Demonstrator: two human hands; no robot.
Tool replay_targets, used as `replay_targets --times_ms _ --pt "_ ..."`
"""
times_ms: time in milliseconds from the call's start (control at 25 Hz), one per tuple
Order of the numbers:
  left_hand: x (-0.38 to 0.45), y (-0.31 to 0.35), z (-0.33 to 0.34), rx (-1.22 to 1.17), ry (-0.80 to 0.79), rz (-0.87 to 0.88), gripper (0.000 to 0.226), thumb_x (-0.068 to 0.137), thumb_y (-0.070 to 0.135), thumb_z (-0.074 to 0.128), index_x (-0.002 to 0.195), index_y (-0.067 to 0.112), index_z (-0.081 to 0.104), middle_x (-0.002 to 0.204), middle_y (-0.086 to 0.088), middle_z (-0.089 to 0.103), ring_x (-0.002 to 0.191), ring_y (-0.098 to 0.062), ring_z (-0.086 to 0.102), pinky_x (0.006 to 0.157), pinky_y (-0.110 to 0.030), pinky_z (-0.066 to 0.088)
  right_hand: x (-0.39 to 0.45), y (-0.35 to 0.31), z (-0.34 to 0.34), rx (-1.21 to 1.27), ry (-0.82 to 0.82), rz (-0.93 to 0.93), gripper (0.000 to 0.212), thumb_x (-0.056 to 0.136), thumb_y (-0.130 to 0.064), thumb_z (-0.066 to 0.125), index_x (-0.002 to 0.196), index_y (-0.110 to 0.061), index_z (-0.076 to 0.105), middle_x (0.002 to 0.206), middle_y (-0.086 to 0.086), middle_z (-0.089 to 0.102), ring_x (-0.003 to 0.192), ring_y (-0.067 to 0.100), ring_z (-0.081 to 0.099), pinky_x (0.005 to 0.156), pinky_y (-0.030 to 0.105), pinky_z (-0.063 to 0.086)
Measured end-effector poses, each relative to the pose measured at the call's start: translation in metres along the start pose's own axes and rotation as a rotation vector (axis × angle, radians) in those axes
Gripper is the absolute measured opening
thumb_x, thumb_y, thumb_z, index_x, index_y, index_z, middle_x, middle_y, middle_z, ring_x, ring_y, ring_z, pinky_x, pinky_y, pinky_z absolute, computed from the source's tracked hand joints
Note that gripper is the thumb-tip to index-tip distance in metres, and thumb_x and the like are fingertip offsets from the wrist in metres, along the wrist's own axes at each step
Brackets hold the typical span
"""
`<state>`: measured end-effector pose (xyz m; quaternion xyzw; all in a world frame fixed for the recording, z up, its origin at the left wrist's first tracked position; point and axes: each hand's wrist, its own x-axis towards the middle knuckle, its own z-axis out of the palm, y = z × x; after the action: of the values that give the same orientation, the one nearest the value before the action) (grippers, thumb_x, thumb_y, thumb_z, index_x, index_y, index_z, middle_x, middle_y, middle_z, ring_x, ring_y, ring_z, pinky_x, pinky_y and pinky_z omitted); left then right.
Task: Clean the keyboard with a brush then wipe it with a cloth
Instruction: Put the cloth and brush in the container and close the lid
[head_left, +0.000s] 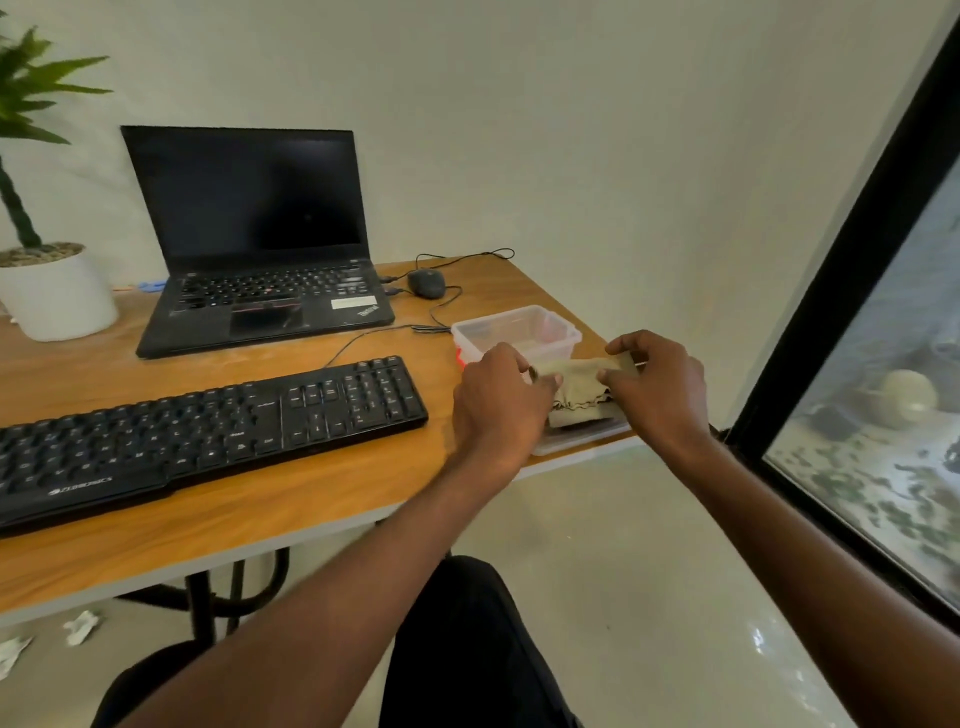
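A wooden desk (218, 514) fills the left half of the view, with a bare floor and a dark-framed window to the right. At the back stands an open laptop (254, 239) with a dark screen, and a potted plant (49, 280) sits at the far left. In front of the laptop lies the black keyboard (208, 431), flat on the desk with its cable running back toward the laptop. It is well apart from both hands.

At the desk's right corner sits a clear plastic box (517, 330) with no lid on it, and just in front of it what looks like its lid (582, 439), lying at the very edge of the desk. A small mouse (427, 283) rests behind the box.

Both hands work over that corner. The left hand (498, 400) and the right hand (660, 387) each pinch an end of a beige cloth (576, 384), which is stretched between them above the lid, its lower folds bunched. No brush shows anywhere, so I cannot tell whether brushing is done.

The risks seem small but real. The lid overhangs close to the edge, and a tug on the cloth or a nudge from a wrist could push it off. Carrying the cloth leftward, a forearm could catch the open box or snag the cable.
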<state>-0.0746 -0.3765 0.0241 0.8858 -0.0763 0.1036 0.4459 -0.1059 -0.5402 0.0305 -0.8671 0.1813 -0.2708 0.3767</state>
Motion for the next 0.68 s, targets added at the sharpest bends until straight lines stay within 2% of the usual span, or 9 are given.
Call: replay_targets --times_ms 40,120,240,360,440,480,560,600,680 --pt "-0.003 -0.001 -0.005 -0.009 0.022 0.051 0.035 0.093 0.047 0.077 0.116 0.022 0.067 0.101 0.007 0.07 0.093 -0.017 0.068 0.067 -0.029 0.048 -0.003 -0.001 0.003 -0.084 0.027 -0.069 0.031 0.084 -0.016 0.069 0.114 -0.025 0.071 0.112 -0.001 0.069 0.104 0.024 0.066 0.09 0.044 0.055" --pt "-0.008 -0.011 -0.018 -0.112 0.027 0.115 0.025 0.095 0.049 0.073 0.108 0.029 0.067 0.083 0.007 0.074 0.076 -0.013 0.072 0.066 -0.034 0.058 -0.013 -0.012 0.007 -0.24 0.116 -0.217 0.033 0.088 -0.015 0.062 0.12 -0.025 0.067 0.125 -0.001 0.061 0.116 0.025 0.056 0.093 0.038 0.043" --pt "-0.017 -0.044 -0.06 -0.108 0.056 0.132 0.018 0.102 0.045 0.066 0.091 0.031 0.07 0.067 0.008 0.071 0.061 -0.007 0.07 0.066 -0.041 0.063 -0.034 -0.047 0.015 -0.166 0.176 -0.436 0.029 0.093 -0.014 0.06 0.12 -0.023 0.066 0.127 -0.002 0.059 0.116 0.021 0.054 0.091 0.032 0.037" --pt "-0.031 -0.093 -0.12 0.072 0.208 0.191 0.034 0.107 0.043 0.057 0.083 0.024 0.073 0.07 0.01 0.07 0.067 -0.007 0.067 0.068 -0.039 0.058 -0.063 -0.086 0.049 0.085 -0.03 -0.574 0.022 0.097 -0.016 0.062 0.117 -0.021 0.068 0.122 -0.007 0.064 0.111 0.007 0.057 0.09 0.01 0.037" --pt "-0.037 -0.128 -0.162 0.124 0.321 0.196 0.035 0.109 0.041 0.054 0.087 0.021 0.073 0.076 0.007 0.07 0.072 -0.01 0.066 0.069 -0.039 0.057 -0.079 -0.111 0.082 0.137 -0.209 -0.6 0.021 0.101 -0.023 0.06 0.121 -0.023 0.067 0.123 -0.008 0.064 0.11 0.002 0.055 0.088 0.005 0.035" --pt "-0.04 -0.144 -0.181 0.15 0.367 0.191 0.035 0.11 0.04 0.053 0.09 0.02 0.073 0.078 0.005 0.07 0.073 -0.012 0.066 0.068 -0.04 0.056 -0.083 -0.119 0.097 0.124 -0.274 -0.603 0.023 0.103 -0.027 0.058 0.124 -0.024 0.065 0.125 -0.007 0.063 0.111 0.002 0.054 0.089 0.009 0.039" --pt "-0.046 -0.176 -0.216 0.225 0.454 0.181 0.037 0.111 0.041 0.049 0.097 0.016 0.072 0.085 0.003 0.069 0.077 -0.018 0.063 0.069 -0.043 0.052 -0.086 -0.125 0.127 0.069 -0.347 -0.599 0.032 0.105 -0.037 0.053 0.134 -0.024 0.059 0.136 -0.003 0.057 0.118 0.007 0.053 0.095 0.026 0.051" --pt "-0.051 -0.192 -0.234 0.272 0.505 0.164 0.035 0.111 0.041 0.049 0.103 0.014 0.071 0.092 0.001 0.069 0.084 -0.021 0.063 0.073 -0.042 0.051 -0.088 -0.126 0.141 0.008 -0.343 -0.598 0.039 0.105 -0.042 0.049 0.14 -0.025 0.053 0.144 0.001 0.053 0.127 0.014 0.052 0.101 0.037 0.053" --pt "-0.059 -0.224 -0.265 0.399 0.614 0.055 0.034 0.11 0.041 0.049 0.117 0.012 0.065 0.11 -0.007 0.067 0.103 -0.028 0.06 0.087 -0.045 0.047 -0.087 -0.121 0.162 -0.123 -0.312 -0.531 0.052 0.105 -0.053 0.04 0.149 -0.026 0.041 0.157 0.011 0.04 0.144 0.028 0.041 0.112 0.052 0.045"
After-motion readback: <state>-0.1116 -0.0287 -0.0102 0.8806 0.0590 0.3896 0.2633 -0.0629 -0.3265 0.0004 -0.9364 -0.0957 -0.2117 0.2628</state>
